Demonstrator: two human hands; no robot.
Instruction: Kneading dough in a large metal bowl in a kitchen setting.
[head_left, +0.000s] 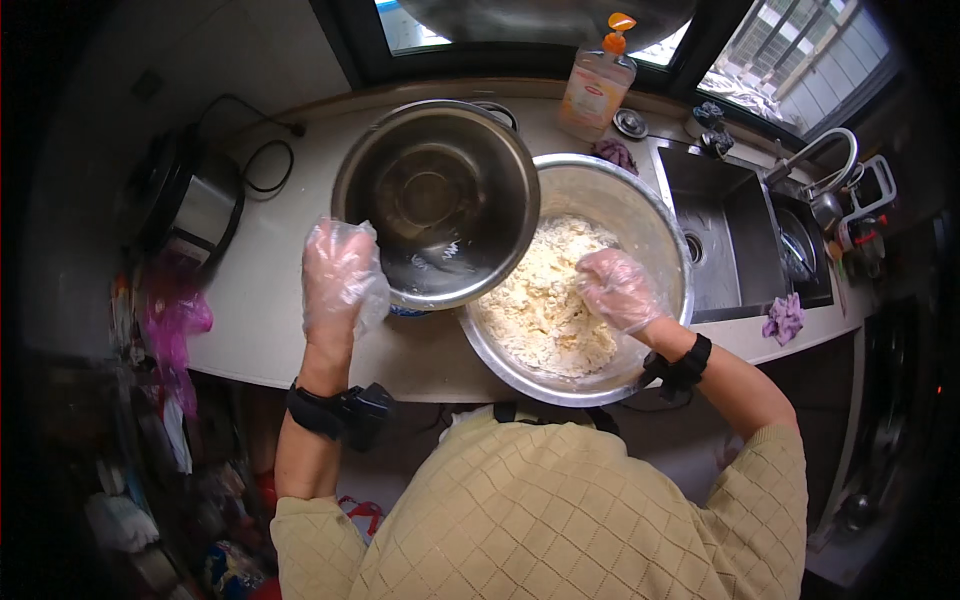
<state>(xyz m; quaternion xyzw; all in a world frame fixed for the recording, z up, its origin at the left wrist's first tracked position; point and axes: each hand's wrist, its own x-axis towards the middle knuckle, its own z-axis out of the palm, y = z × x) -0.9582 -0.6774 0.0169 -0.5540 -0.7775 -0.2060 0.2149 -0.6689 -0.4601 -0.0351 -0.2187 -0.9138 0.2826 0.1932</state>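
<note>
My left hand (341, 270), in a clear plastic glove, is at the lower left rim of a steel bowl (431, 191) and appears to grip it. White streaks mark the inside of this bowl, which overlaps the left rim of a large metal basin (660, 225). Crumbly, pale yellow floury dough (551, 307) lies in the basin. Against the dough's right side is my right hand (619, 289), also gloved, with curled fingers; its fingertips are hidden. A blue-patterned edge (409, 310) peeks out beneath the steel bowl.
An orange-pump bottle (596, 90) stands behind the basin beside a purple cloth (615, 154). To the right are a steel sink (720, 225), a faucet (825, 150) and another cloth (784, 319). A corded black-and-silver appliance (199, 210) and a pink plastic bag (176, 319) are at left.
</note>
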